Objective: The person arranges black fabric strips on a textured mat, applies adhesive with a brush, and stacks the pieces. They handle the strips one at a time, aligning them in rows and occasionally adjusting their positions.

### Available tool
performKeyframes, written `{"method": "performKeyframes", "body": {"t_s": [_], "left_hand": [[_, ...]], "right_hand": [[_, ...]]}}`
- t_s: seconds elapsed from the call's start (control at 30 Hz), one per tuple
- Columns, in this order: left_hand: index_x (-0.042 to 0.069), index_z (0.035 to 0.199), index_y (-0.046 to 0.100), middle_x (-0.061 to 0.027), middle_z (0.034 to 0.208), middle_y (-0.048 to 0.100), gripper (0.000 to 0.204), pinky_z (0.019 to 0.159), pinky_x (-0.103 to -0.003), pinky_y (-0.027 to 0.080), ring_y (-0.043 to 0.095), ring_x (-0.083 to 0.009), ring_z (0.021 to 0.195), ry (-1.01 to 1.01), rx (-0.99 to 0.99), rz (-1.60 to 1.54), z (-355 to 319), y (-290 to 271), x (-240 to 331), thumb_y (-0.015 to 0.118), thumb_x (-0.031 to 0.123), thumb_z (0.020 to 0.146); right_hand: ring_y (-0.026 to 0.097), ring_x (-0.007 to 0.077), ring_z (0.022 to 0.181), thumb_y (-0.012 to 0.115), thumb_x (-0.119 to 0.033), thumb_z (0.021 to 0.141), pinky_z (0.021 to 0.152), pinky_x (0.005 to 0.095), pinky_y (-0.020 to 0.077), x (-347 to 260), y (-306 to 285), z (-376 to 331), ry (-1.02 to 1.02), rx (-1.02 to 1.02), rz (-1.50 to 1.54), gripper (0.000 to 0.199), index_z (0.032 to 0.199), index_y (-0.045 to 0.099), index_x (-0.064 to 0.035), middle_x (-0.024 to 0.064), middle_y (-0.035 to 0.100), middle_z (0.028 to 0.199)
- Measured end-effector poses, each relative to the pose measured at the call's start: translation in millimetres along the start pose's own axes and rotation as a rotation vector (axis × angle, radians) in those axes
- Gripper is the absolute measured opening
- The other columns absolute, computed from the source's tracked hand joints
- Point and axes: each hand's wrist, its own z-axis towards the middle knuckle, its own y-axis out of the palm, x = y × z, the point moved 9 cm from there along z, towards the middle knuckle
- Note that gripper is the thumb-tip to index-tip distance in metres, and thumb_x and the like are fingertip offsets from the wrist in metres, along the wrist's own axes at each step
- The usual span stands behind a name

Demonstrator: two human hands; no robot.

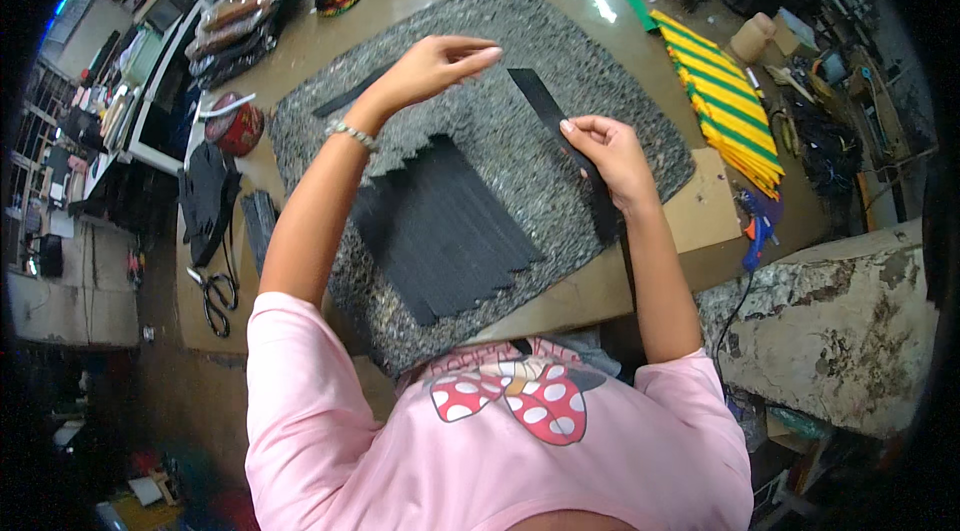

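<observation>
My right hand (610, 156) pinches a flat black strip (536, 94) between thumb and fingers. The strip slants up and left from the grip, and its lower part hangs down past the palm. Level with the strip's upper end, my left hand (440, 68) is raised with its fingers stretched to the right, and nothing shows in it. Beneath both hands lies a grey speckled pad (480, 16). On the pad several black strips (445, 231) lie side by side as one panel with stepped ends. Another black strip (342, 99) lies partly hidden behind my left forearm.
At the left are black-handled scissors (215, 303), dark strips (258, 226) and a dark red round object (235, 124). To the right, a yellow-and-green striped stack (722, 96) lies beyond a tan board (708, 203) and a blue glue gun (757, 233). Wrapped bundles (245, 16) sit at the far left.
</observation>
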Motion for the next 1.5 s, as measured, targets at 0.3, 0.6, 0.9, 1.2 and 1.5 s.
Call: {"method": "performKeyframes", "body": {"t_s": [0.3,0.6,0.9,1.2,1.5], "left_hand": [[0.004,0.087,0.072,-0.0036,0.072,0.067,0.029,0.064,-0.025,0.049,0.061,-0.0098,0.068,-0.128,-0.039,-0.029,-20,6,-37,0.076,0.031,0.077],[0.005,0.087,0.072,-0.0024,0.076,0.068,0.026,0.066,-0.026,0.046,0.059,-0.0093,0.07,-0.245,-0.138,0.002,-41,27,-98,0.078,0.027,0.075],[0.004,0.091,0.072,-0.0051,0.076,0.067,0.029,0.069,-0.028,0.048,0.06,-0.011,0.072,-0.176,0.091,0.007,-37,-4,-102,0.072,0.031,0.081],[0.012,0.112,0.066,-0.0159,0.107,0.065,0.049,0.089,-0.046,0.044,0.06,-0.0288,0.1,-0.289,0.296,0.772,-22,-78,-152,0.07,0.045,0.076],[0.0,0.096,0.067,-0.0063,0.085,0.068,0.033,0.072,-0.027,0.051,0.064,-0.014,0.076,0.054,0.481,0.143,-39,-141,-38,0.075,0.027,0.079]], "right_hand": [[0.05,0.0025,0.057,0.063,-0.016,0.089,0.051,0.0187,0.0416,31,24,-49,-0.027,-0.022,-0.17,0.028,0.11,0.062,0.0026,-0.002,0.059,0.073],[0.049,0.0083,0.058,0.065,-0.008,0.085,0.054,0.0246,0.0427,39,32,-82,-0.197,0.069,-0.433,0.022,0.103,0.065,0.0024,0.0072,0.061,0.074],[0.045,0.005,0.058,0.067,-0.007,0.083,0.054,0.0216,0.0391,36,38,-82,-0.255,0.089,-0.517,0.021,0.102,0.066,0.0021,0.0042,0.059,0.072],[0.059,0.0292,0.072,0.066,-0.022,0.085,0.064,0.0388,0.0475,16,42,-95,-0.285,0.091,-0.803,0.032,0.109,0.062,-0.0025,0.0138,0.053,0.088],[0.061,0.0304,0.084,0.062,-0.028,0.088,0.073,0.04,0.0482,-36,11,-90,-0.332,0.212,-0.923,0.033,0.111,0.062,-0.0041,0.0148,0.056,0.095]]}}
